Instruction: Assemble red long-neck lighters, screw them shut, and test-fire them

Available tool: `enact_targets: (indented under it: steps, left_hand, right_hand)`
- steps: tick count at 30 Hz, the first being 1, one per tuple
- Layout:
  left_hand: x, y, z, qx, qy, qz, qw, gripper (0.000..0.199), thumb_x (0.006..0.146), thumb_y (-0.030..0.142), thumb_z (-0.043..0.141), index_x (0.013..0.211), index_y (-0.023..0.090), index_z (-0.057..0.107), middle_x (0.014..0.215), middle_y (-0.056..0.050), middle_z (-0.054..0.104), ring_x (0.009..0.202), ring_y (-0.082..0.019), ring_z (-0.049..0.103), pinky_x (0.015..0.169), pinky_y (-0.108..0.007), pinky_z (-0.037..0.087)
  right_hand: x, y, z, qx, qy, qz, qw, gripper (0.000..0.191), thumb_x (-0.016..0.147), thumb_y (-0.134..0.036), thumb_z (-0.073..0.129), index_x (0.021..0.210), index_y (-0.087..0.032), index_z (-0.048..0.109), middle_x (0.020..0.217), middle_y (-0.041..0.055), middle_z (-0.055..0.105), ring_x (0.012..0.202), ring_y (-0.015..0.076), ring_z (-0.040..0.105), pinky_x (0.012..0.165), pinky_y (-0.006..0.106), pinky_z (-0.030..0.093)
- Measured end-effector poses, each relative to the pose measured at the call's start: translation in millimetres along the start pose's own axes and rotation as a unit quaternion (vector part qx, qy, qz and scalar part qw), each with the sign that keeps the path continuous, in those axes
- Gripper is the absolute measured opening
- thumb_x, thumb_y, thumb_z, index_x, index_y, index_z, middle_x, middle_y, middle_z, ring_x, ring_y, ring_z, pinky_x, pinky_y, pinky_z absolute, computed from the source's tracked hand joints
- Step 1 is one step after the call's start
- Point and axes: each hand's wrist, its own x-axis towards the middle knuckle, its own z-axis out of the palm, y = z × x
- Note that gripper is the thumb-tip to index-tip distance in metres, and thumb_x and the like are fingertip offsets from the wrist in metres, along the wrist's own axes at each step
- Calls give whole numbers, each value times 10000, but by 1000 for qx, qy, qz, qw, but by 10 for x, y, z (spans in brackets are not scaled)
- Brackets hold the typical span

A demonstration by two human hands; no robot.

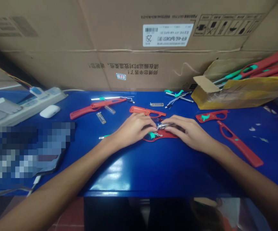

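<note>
Between both hands is a small clear cylinder with a metallic look, above a red lighter shell. My right hand grips it between thumb and fingers. My left hand has its fingertips closed at the cylinder's left end; whether they pinch a part of it is too small to tell. Under the hands lies the red shell with a green piece and thin white wires. Just behind them rests another red shell half, partly covered by my left fingers.
An open carton of red lighters stands back right. Red shells lie at right, a red lighter and clear cylinders at left. Further left are a power strip, white earbud case and blurred-out device. A large cardboard box stands behind.
</note>
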Motion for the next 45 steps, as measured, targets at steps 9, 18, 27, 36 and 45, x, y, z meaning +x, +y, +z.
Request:
enact_targets:
  steps: [9, 18, 27, 36, 45]
  left_hand:
    - [-89, -100, -249, -44, -102, -9, 994, 437, 838, 537, 767, 1155, 241, 712, 1104, -38, 708, 956, -199, 653, 861, -329, 497]
    - [-74, -88, -238, -54, -118, 15, 991, 329, 895, 493, 722, 1125, 259, 745, 1115, -40, 707, 955, -193, 662, 882, -335, 492]
    - [-80, -100, -229, -64, -104, 7, 992, 349, 855, 504, 758, 1085, 242, 736, 1053, -41, 704, 914, -184, 648, 808, -317, 496]
    - [-89, -113, -252, -45, -108, -14, 993, 376, 826, 535, 778, 1020, 220, 711, 1007, -33, 716, 856, -178, 643, 773, -301, 467]
    - [-48, -101, -257, 35, -52, 16, 998, 318, 831, 528, 771, 978, 247, 749, 1000, -5, 769, 966, -218, 674, 975, -389, 349]
  right_hand:
    - [10, -7, -39, 24, -35, 6, 999, 255, 1023, -335, 522, 1166, -209, 691, 1151, 86, 676, 1024, 207, 667, 898, 348, 529]
    - [22, -32, -75, 19, -67, -15, 997, 276, 1022, -360, 528, 1135, -205, 727, 1153, 88, 668, 1013, 194, 667, 887, 331, 534]
    - [-33, -8, -76, -119, -69, -11, 990, 316, 1032, -397, 490, 1207, -311, 739, 1210, 75, 671, 1098, 238, 632, 895, 399, 567]
    - [-36, -23, -111, -199, -86, -70, 974, 377, 1042, -311, 451, 1308, -219, 700, 1343, 139, 643, 1207, 294, 600, 982, 479, 557]
    - [-38, -60, -156, -166, -83, -85, 979, 306, 1024, -320, 520, 1261, -257, 701, 1254, 99, 680, 1120, 262, 618, 915, 442, 520]
